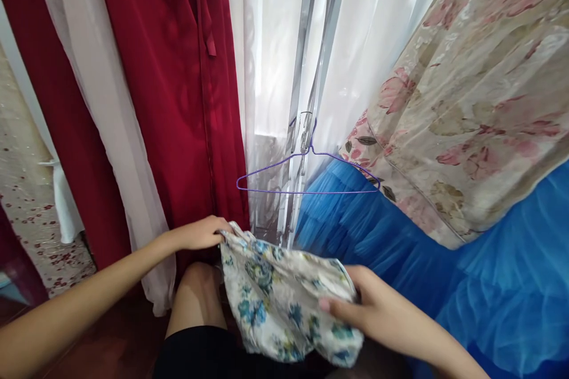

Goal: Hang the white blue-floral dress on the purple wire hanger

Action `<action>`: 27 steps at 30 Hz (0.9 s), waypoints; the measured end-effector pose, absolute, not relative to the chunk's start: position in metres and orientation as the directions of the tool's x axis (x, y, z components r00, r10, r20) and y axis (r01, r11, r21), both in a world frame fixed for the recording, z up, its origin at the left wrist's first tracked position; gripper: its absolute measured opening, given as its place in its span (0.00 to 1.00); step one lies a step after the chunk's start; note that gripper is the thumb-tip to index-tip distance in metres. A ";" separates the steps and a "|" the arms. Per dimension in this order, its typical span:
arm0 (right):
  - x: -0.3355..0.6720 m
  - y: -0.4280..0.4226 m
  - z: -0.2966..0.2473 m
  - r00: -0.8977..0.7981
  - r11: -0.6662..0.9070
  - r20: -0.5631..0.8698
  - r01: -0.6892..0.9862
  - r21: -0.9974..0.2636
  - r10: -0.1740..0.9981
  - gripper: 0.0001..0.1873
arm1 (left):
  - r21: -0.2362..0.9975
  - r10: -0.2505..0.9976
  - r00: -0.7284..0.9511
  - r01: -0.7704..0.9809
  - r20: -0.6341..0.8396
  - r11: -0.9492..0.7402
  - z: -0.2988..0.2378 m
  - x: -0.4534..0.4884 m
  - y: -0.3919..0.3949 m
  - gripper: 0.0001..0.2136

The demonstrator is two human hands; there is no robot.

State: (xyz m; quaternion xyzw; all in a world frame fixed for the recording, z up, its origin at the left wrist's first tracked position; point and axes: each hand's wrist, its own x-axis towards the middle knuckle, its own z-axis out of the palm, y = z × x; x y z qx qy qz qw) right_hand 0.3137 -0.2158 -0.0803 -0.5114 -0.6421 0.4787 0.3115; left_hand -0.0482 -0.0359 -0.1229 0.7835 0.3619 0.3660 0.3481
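Observation:
A white garment with blue and green flowers [284, 302] hangs between my two hands above my lap; its exact kind I cannot make out. My left hand [207, 233] is closed on its upper left corner, the fingers bunching the cloth. At the right edge, my right hand [367, 302] grips the same cloth, thumb in front and the other fingers behind it. Beyond the garment, a bare purple wire hanger [306, 192] hangs on a metal stand [304, 130], apart from both hands.
Dark red fabric [178, 100] and a pale pink drape [95, 89] hang at left. Sheer white cloth [368, 29] falls behind the stand. To the right hang a beige floral garment [480, 112] and ruffled blue tulle [377, 231], close to my right arm.

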 end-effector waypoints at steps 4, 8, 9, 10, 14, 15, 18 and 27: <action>0.307 -0.146 -0.059 -0.231 0.327 0.238 0.534 -0.780 0.943 0.10 | 0.823 0.839 0.381 0.265 0.389 -0.502 -0.089 -0.066 -0.003 0.04; 0.331 -0.086 -0.068 -0.008 0.323 0.422 0.656 -0.682 0.907 0.28 | 0.869 0.851 0.463 0.281 0.249 -0.407 -0.067 -0.071 0.008 0.09; 0.340 -0.075 -0.073 0.026 0.311 0.444 0.676 -0.668 0.896 0.30 | 0.868 0.844 0.484 0.291 0.229 -0.403 -0.064 -0.069 0.008 0.09; 0.347 -0.067 -0.077 0.044 0.302 0.454 0.690 -0.658 0.890 0.30 | 0.862 0.835 0.506 0.301 0.218 -0.407 -0.060 -0.067 0.008 0.07; 0.364 -0.052 -0.092 -0.013 0.301 0.427 0.729 -0.615 0.904 0.16 | 0.832 0.802 0.550 0.316 0.231 -0.456 -0.048 -0.057 0.009 0.05; 0.365 -0.053 -0.094 -0.025 0.299 0.421 0.742 -0.600 0.907 0.15 | 0.803 0.794 0.554 0.339 0.251 -0.491 -0.045 -0.055 0.010 0.04; 0.362 -0.058 -0.096 -0.024 0.277 0.411 0.774 -0.570 0.911 0.17 | 0.582 0.731 0.593 0.479 0.337 -0.657 -0.035 -0.054 0.016 0.01; 0.350 -0.074 -0.095 0.002 0.252 0.417 0.794 -0.553 0.909 0.18 | 0.299 0.713 0.615 0.649 0.336 -0.700 -0.018 -0.048 0.032 0.06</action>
